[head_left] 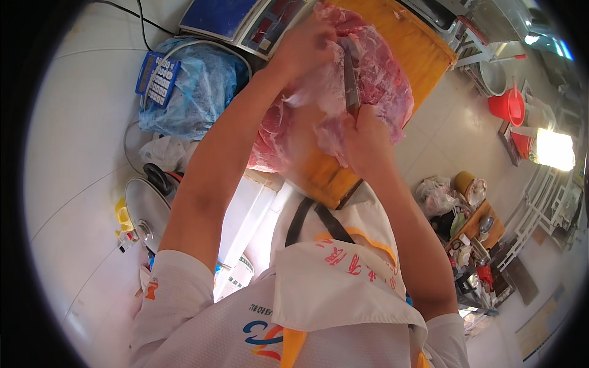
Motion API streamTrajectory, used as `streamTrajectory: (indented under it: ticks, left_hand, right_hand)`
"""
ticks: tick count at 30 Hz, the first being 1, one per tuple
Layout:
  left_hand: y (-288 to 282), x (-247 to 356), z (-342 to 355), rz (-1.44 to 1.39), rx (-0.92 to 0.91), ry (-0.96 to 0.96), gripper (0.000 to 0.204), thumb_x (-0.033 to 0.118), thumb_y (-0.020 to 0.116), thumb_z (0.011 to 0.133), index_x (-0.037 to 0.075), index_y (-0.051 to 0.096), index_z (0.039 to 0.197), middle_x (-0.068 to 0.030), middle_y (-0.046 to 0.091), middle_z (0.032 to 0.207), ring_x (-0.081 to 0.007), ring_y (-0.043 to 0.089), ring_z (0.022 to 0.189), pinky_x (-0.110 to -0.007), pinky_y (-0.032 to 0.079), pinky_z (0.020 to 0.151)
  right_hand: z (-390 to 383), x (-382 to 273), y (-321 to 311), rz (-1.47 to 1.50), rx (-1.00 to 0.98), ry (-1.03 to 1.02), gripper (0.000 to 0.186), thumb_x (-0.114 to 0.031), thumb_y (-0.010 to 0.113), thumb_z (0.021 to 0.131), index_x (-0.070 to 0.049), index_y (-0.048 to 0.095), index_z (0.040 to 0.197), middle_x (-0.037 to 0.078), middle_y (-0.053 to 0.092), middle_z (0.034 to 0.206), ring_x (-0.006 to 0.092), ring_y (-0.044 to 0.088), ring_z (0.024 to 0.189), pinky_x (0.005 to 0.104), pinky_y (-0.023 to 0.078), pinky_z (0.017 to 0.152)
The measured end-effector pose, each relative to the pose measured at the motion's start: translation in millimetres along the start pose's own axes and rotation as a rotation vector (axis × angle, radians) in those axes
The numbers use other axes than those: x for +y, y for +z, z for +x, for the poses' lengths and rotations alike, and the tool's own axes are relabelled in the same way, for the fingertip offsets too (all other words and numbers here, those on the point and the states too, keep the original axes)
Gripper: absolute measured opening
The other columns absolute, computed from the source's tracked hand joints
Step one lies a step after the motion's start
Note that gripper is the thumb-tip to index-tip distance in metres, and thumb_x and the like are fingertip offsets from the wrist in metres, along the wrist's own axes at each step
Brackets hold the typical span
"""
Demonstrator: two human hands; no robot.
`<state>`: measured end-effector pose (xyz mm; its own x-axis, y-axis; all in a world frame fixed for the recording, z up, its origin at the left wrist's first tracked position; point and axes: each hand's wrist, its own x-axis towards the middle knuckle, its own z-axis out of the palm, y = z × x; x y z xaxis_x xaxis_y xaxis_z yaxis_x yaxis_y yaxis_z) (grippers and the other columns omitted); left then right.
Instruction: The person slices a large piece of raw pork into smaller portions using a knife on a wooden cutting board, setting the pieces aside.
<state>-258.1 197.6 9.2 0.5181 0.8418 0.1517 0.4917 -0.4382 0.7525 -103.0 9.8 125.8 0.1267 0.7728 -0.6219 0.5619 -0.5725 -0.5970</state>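
A large slab of raw pink meat (383, 67) lies on a yellow-brown cutting board (423, 46). My right hand (368, 140) is closed round the handle of a knife (351, 86), most of which the fingers cover. Its blade points away from me and rests against the meat, along a cut or fold. At the meat's far left part, my left hand (311, 48) grips a whitish, fatty flap; the fingertips are partly blurred. More red meat (270, 138) hangs toward the board's near left side, under my left forearm.
Left of the board are a scale with a blue top (218, 17), a blue plastic bag (199, 92), a blue calculator (157, 80) and a pot lid (147, 211). To the right stand a red bucket (508, 107) and a cluttered low table (491, 227).
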Motion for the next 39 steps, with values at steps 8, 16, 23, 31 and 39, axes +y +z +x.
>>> streamTrajectory:
  ticks: [8, 16, 23, 31, 39]
  left_hand:
    - [2, -7, -1, -0.076, -0.005, -0.043, 0.035, 0.007, 0.084, 0.083, 0.006, 0.075, 0.117, -0.0009, 0.073, 0.116, -0.0165, 0.07, 0.101, -0.03, 0.056, 0.094]
    - [0, -13, -6, -0.242, 0.007, -0.117, 0.031, 0.006, 0.082, 0.086, 0.005, 0.075, 0.116, 0.0019, 0.072, 0.115, -0.0121, 0.068, 0.102, -0.027, 0.055, 0.093]
    - [-5, -18, -3, -0.433, -0.066, -0.209, 0.03, 0.005, 0.08, 0.087, 0.006, 0.077, 0.117, 0.0025, 0.074, 0.117, -0.0104, 0.068, 0.103, -0.026, 0.055, 0.093]
    - [-13, -49, -31, -0.123, -0.128, -0.257, 0.036, 0.01, 0.077, 0.1, 0.014, 0.078, 0.136, -0.005, 0.076, 0.128, -0.0156, 0.07, 0.117, -0.029, 0.057, 0.1]
    - [23, 32, -42, 0.232, 0.081, 0.123, 0.043, 0.013, 0.084, 0.089, 0.02, 0.08, 0.13, -0.0082, 0.062, 0.146, -0.0349, 0.055, 0.137, -0.046, 0.047, 0.118]
  right_hand:
    - [-24, 32, 15, 0.233, 0.086, -0.183, 0.04, -0.029, 0.063, 0.111, 0.01, 0.055, 0.11, 0.033, 0.074, 0.111, 0.0494, 0.073, 0.104, 0.0508, 0.056, 0.087]
    - [-20, 44, 32, 0.196, 0.123, -0.28, 0.028, -0.022, 0.056, 0.111, 0.005, 0.05, 0.107, 0.036, 0.069, 0.09, 0.0601, 0.066, 0.088, 0.0627, 0.051, 0.075]
    - [-3, 46, 32, 0.146, 0.141, -0.217, 0.029, -0.023, 0.057, 0.111, 0.005, 0.051, 0.108, 0.034, 0.069, 0.09, 0.0579, 0.066, 0.083, 0.0617, 0.051, 0.074]
    - [-84, 95, 33, 0.312, -0.102, -0.064, 0.027, -0.026, 0.057, 0.116, -0.001, 0.053, 0.108, 0.01, 0.061, 0.068, 0.0194, 0.057, 0.046, 0.0386, 0.042, 0.045]
    - [-93, 84, -7, 0.489, -0.106, 0.141, 0.022, -0.022, 0.055, 0.117, -0.003, 0.052, 0.105, 0.004, 0.054, 0.064, 0.0114, 0.046, 0.039, 0.0318, 0.036, 0.038]
